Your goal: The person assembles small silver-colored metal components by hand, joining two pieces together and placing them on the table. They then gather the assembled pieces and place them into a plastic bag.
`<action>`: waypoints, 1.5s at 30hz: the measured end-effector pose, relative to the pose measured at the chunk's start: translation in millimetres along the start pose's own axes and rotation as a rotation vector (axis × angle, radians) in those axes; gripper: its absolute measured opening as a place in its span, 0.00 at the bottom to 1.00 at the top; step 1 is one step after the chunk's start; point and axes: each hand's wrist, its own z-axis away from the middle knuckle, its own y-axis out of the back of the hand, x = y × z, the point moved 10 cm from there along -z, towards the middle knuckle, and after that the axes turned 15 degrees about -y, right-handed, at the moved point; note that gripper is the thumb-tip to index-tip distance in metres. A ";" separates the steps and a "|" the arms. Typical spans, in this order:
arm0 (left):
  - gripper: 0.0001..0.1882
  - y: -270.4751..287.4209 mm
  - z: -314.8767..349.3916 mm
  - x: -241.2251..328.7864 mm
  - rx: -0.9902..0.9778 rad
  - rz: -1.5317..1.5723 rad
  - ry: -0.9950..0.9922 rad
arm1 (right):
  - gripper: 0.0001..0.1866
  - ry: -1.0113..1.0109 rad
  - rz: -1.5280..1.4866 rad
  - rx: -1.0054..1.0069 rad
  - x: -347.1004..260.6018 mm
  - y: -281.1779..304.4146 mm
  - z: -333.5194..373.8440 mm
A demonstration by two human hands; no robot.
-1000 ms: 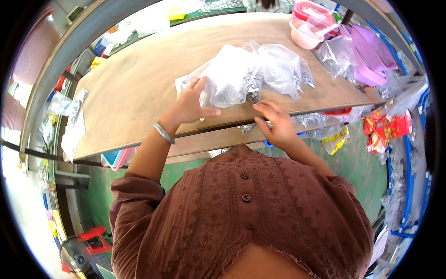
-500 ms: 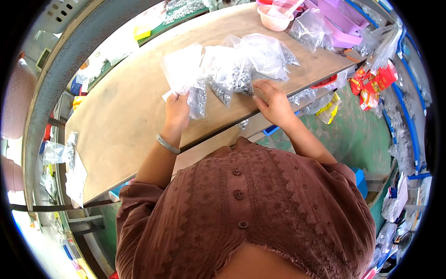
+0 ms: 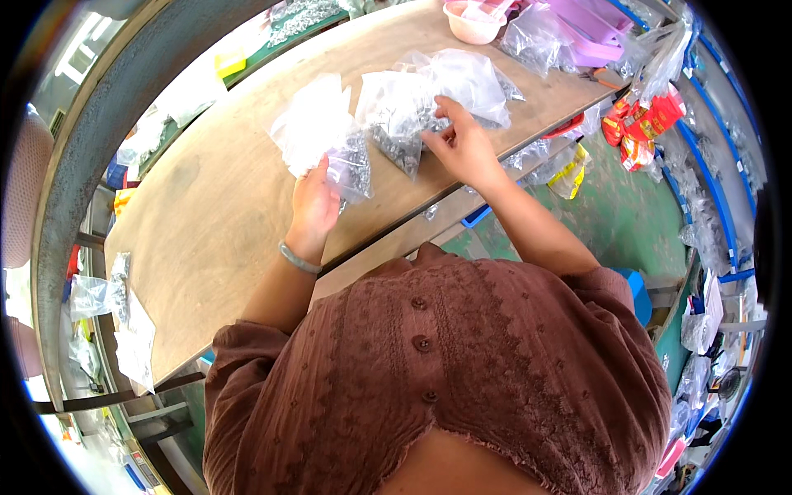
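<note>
My left hand [image 3: 317,202], with a band on the wrist, grips the lower edge of a clear plastic bag [image 3: 353,165] holding small grey metal-looking pieces. Its loose upper part spreads away from me over the wooden table [image 3: 206,223]. To its right lies a second clear bag [image 3: 398,147] with similar pieces. My right hand [image 3: 469,153] hovers at that bag's right side, thumb and forefinger apart, nothing visible between them; whether the fingertips touch the plastic I cannot tell. Behind it, another pale plastic bag [image 3: 472,82] overlaps the second one.
A pink bowl [image 3: 473,26] and purple bins [image 3: 590,33] stand at the far right, with a clear bag [image 3: 532,40] beside them. Red packets [image 3: 652,120] hang by the blue-edged rack. A grey metal beam [image 3: 70,190] curves along the left.
My right hand has moved left and away from me, over the bags, its fingers now raised. My left hand keeps its bag, which has turned slightly and spread to the left.
</note>
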 end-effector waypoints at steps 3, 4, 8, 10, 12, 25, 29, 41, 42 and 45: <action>0.13 -0.8 -0.5 -0.8 -0.009 0.026 0.014 | 0.33 0.014 0.072 0.089 -7.9 -4.5 -14.6; 0.13 -2.4 0.6 0.7 -0.004 0.038 0.012 | 0.35 0.043 0.110 0.136 -10.9 -5.7 -17.4; 0.12 -4.1 3.2 1.3 0.019 0.053 0.015 | 0.32 -0.067 0.184 0.085 6.0 -18.6 -40.6; 0.12 -2.1 3.3 -0.5 0.029 0.048 0.020 | 0.27 -0.031 0.214 0.040 9.2 -24.9 -47.6; 0.11 -0.6 4.1 -0.1 0.041 0.052 0.018 | 0.23 -0.006 0.237 0.009 7.4 -28.7 -47.7; 0.12 15.6 -2.6 -15.1 0.066 0.124 0.098 | 0.24 0.266 0.283 0.145 -48.4 -21.9 -21.7; 0.14 17.2 -4.4 -17.0 0.066 0.133 0.105 | 0.17 0.133 0.411 -0.039 -34.4 -39.8 -38.6; 0.15 11.9 0.5 -12.4 0.105 0.160 0.077 | 0.02 -0.133 -0.427 -0.335 1.8 -11.8 -35.3; 0.15 11.5 0.8 -12.5 0.114 0.148 0.078 | 0.02 -0.151 -0.482 -0.385 8.2 -11.4 -32.8; 0.15 8.7 1.5 -11.2 0.093 0.149 0.078 | 0.03 -0.280 -0.395 -0.332 31.6 -8.0 -21.0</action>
